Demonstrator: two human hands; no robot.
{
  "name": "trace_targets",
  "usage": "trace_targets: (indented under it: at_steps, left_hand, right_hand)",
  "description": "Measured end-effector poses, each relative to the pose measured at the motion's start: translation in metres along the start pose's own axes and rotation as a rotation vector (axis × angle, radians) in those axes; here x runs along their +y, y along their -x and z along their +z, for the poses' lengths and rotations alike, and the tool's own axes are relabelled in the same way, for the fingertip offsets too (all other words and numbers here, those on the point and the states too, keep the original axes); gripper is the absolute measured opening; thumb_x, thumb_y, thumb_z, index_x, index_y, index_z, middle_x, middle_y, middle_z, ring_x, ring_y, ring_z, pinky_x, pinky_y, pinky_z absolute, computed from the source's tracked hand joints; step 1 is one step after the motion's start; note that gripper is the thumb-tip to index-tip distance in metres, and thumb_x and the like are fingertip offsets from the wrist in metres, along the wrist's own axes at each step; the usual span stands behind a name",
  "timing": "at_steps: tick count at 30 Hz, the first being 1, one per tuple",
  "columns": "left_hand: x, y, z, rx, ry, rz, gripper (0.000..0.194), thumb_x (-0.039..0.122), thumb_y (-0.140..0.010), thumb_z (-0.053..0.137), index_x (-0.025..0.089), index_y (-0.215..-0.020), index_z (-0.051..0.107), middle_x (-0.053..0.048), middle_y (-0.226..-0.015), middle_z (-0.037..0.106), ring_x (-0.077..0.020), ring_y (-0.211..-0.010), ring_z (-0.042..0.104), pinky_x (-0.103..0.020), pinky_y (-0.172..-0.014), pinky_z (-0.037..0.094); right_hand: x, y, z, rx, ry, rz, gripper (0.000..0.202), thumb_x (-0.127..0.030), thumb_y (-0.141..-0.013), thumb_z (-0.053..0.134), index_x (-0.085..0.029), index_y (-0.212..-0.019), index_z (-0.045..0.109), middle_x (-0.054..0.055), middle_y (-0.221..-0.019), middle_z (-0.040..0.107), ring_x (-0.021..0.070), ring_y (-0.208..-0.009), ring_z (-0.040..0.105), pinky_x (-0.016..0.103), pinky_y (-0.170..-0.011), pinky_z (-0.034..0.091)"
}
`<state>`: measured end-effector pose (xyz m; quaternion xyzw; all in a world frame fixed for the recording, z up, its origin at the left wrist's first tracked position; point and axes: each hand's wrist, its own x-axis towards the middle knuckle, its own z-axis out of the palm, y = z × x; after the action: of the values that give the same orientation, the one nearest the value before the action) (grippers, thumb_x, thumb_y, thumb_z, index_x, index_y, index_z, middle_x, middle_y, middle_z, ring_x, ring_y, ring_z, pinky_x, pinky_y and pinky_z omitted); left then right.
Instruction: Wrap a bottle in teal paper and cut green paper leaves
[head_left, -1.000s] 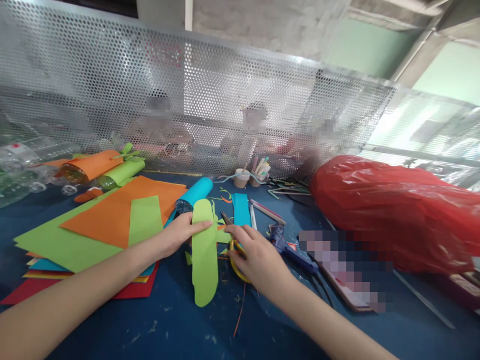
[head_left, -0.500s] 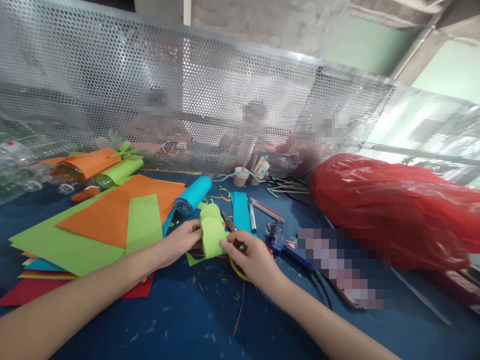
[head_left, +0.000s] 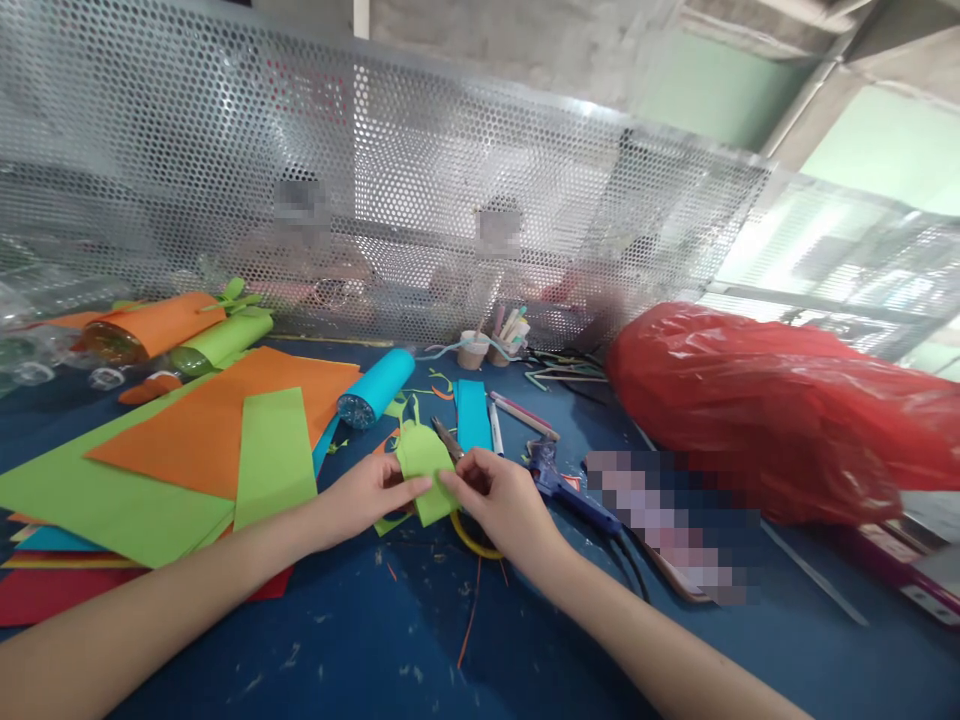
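Note:
A cut piece of light green paper [head_left: 427, 465] with a rounded top is held up between both hands. My left hand [head_left: 382, 492] pinches its left edge, thumb lying across the front. At its right edge, the fingers and thumb of my right hand [head_left: 491, 498] are closed on it. Behind the paper, the metal blades of scissors [head_left: 448, 437] lie on the table, and a yellow loop [head_left: 476, 545] shows partly under my right hand. Green paper scraps [head_left: 391, 522] lie around and below the piece. A blue strip of paper [head_left: 473, 418] is just beyond.
Coloured paper sheets [head_left: 157, 490] are stacked at left, near paper-wrapped bottles [head_left: 161, 325]. A blue-wrapped bottle [head_left: 377, 388] lies behind my hands. At right are a blue glue gun [head_left: 577, 497], a blurred-out flat object [head_left: 660, 530] and a red plastic bag [head_left: 750, 410]. Perforated metal screens the back.
The green paper, which was curled with its rounded end bent over, is now flatter and tilted. My left thumb has come onto its front. The view has shifted slightly.

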<state>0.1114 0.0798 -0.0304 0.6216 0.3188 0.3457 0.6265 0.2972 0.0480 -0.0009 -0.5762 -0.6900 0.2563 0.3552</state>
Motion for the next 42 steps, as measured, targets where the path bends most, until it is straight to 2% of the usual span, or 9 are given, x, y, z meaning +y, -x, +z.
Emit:
trace_targets:
  at_steps: [10, 14, 16, 21, 32, 37, 42]
  left_hand:
    - [0.0052, 0.0014, 0.0024, -0.036, -0.031, -0.01, 0.024, 0.04, -0.081, 0.064, 0.02, -0.088, 0.076, -0.005, -0.08, 0.074, -0.0225, -0.073, 0.066, -0.031, -0.071, 0.049]
    - [0.0035, 0.0009, 0.0023, -0.031, 0.01, -0.017, 0.024, 0.041, -0.081, 0.064, 0.021, -0.088, 0.076, -0.006, -0.083, 0.075, -0.0231, -0.075, 0.067, -0.032, -0.073, 0.05]
    - [0.0032, 0.001, 0.0022, -0.032, 0.035, -0.019, 0.025, 0.042, -0.082, 0.063, 0.022, -0.091, 0.076, -0.006, -0.084, 0.075, -0.0228, -0.076, 0.068, -0.033, -0.074, 0.051]
    - [0.005, 0.0018, 0.0025, -0.054, 0.081, -0.021, 0.025, 0.041, -0.082, 0.064, 0.021, -0.094, 0.076, -0.006, -0.085, 0.076, -0.0217, -0.078, 0.068, -0.033, -0.077, 0.051]
    - [0.0036, 0.0022, 0.0012, -0.062, 0.09, -0.035, 0.022, 0.038, -0.083, 0.065, 0.022, -0.092, 0.075, -0.005, -0.086, 0.075, -0.021, -0.08, 0.068, -0.034, -0.078, 0.05]
    - [0.0028, 0.0008, 0.0004, -0.049, 0.081, -0.049, 0.026, 0.042, -0.082, 0.065, 0.018, -0.086, 0.074, -0.006, -0.083, 0.074, -0.0199, -0.076, 0.067, -0.033, -0.077, 0.05]
    - [0.0015, -0.0001, -0.0007, -0.026, 0.084, -0.062, 0.029, 0.044, -0.082, 0.065, 0.015, -0.082, 0.072, -0.003, -0.075, 0.072, -0.0165, -0.068, 0.064, -0.03, -0.072, 0.05]
  right_hand:
    - [0.0001, 0.0011, -0.0001, 0.015, 0.018, -0.046, 0.02, -0.034, -0.078, 0.063, -0.022, -0.07, 0.049, -0.006, -0.055, 0.048, 0.0131, -0.052, 0.045, 0.023, -0.049, 0.033]
    - [0.0011, 0.0014, -0.0006, -0.008, 0.022, -0.068, 0.018, -0.038, -0.082, 0.06, -0.022, -0.078, 0.055, -0.003, -0.063, 0.056, 0.0134, -0.054, 0.049, 0.023, -0.05, 0.036]
    - [0.0009, 0.0012, -0.0011, -0.032, 0.065, -0.058, 0.025, -0.042, -0.084, 0.056, -0.02, -0.074, 0.057, -0.002, -0.063, 0.057, 0.0135, -0.054, 0.048, 0.023, -0.05, 0.035]
    - [0.0013, 0.0003, -0.0008, -0.053, 0.129, -0.048, 0.038, -0.045, -0.083, 0.055, -0.02, -0.055, 0.049, -0.003, -0.049, 0.045, 0.0124, -0.049, 0.039, 0.023, -0.046, 0.026]
    - [-0.0003, 0.0007, -0.0003, -0.077, 0.116, -0.029, 0.031, -0.04, -0.081, 0.058, -0.02, -0.058, 0.052, -0.003, -0.052, 0.046, 0.0122, -0.05, 0.038, 0.023, -0.047, 0.026]
    - [-0.0024, 0.0014, -0.0001, -0.077, 0.092, -0.009, 0.031, -0.038, -0.08, 0.059, -0.02, -0.057, 0.049, -0.004, -0.051, 0.044, 0.0115, -0.05, 0.037, 0.022, -0.047, 0.025]
    - [-0.0047, 0.0014, -0.0017, -0.174, 0.004, 0.051, 0.037, -0.046, -0.087, 0.047, -0.02, -0.06, 0.047, -0.003, -0.047, 0.047, 0.0105, -0.043, 0.042, 0.021, -0.043, 0.031]
